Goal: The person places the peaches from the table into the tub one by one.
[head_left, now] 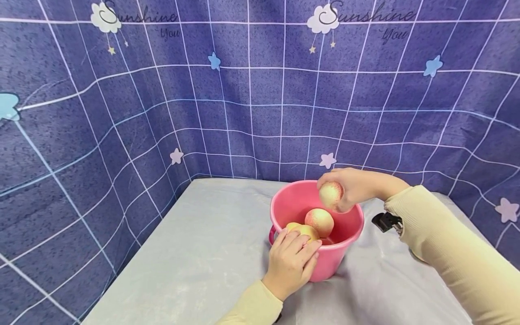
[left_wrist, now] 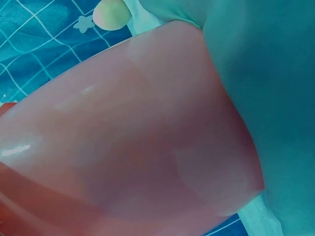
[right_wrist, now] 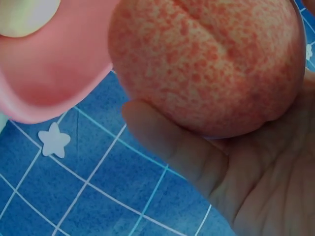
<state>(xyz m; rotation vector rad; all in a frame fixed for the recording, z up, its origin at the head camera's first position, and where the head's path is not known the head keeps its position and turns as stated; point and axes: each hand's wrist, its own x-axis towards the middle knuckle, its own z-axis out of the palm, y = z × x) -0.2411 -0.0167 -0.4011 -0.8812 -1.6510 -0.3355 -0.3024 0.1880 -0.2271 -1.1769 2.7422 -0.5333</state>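
Observation:
A pink bucket (head_left: 280, 203) stands on the grey-covered surface. Inside it lie a peach (head_left: 319, 222) with a reddish blush and yellow fruit (head_left: 306, 232), partly hidden behind fingers. My left hand (head_left: 287, 262) grips the near rim, its fingers bent over the edge close to the yellow fruit. The bucket's outer wall (left_wrist: 128, 128) fills much of the left wrist view. Above the right part of the bucket's opening, my right hand (head_left: 352, 187) holds another peach (head_left: 331, 195). The right wrist view shows this red-speckled peach (right_wrist: 206, 64) against the thumb and palm.
A grey cloth (head_left: 195, 253) covers the surface under the bucket. Behind and at both sides hangs a blue curtain (head_left: 264, 90) with a white grid, stars and clouds. A pink handle (head_left: 272, 234) sits at the bucket's left side.

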